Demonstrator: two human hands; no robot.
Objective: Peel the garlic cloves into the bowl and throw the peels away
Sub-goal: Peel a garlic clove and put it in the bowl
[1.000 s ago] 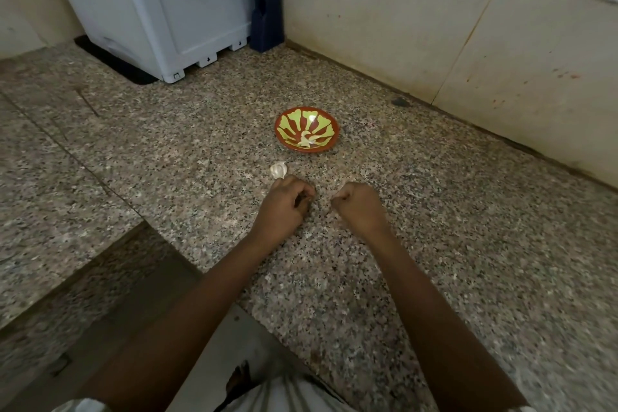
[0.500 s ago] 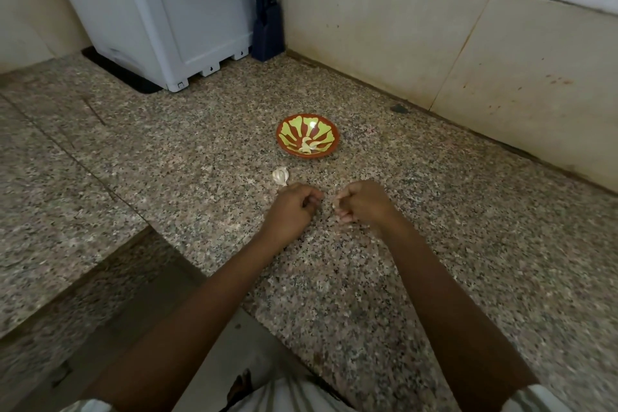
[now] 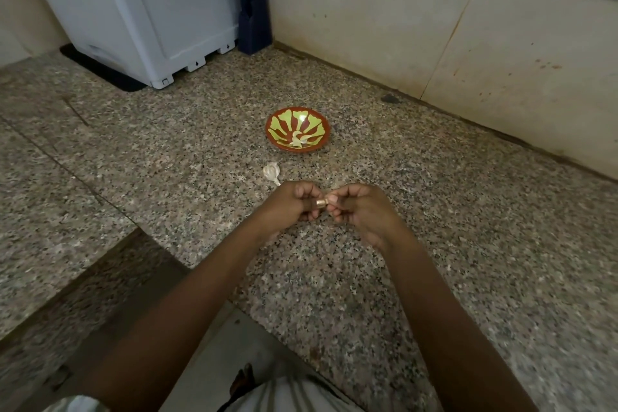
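Observation:
A small garlic clove [image 3: 322, 202] sits between my two hands, just above the granite counter. My left hand [image 3: 290, 206] pinches its left end with curled fingers. My right hand [image 3: 363, 211] pinches its right end, fingers curled too. Beyond the hands stands a red and green patterned bowl [image 3: 282, 140] with pale peeled cloves [image 3: 298, 140] lying in it. A whitish garlic piece with papery skin [image 3: 271, 171] lies on the counter just left of and behind my left hand.
A white appliance [image 3: 140, 10] stands at the back left on a dark mat. A dark knife block [image 3: 254, 20] fills the corner beside it. The tiled wall [image 3: 434, 27] runs along the back right. The counter edge [image 3: 150, 244] drops off at the lower left.
Both hands have lifted off the counter and come together, and a clove now shows between their fingertips. The view has shifted slightly.

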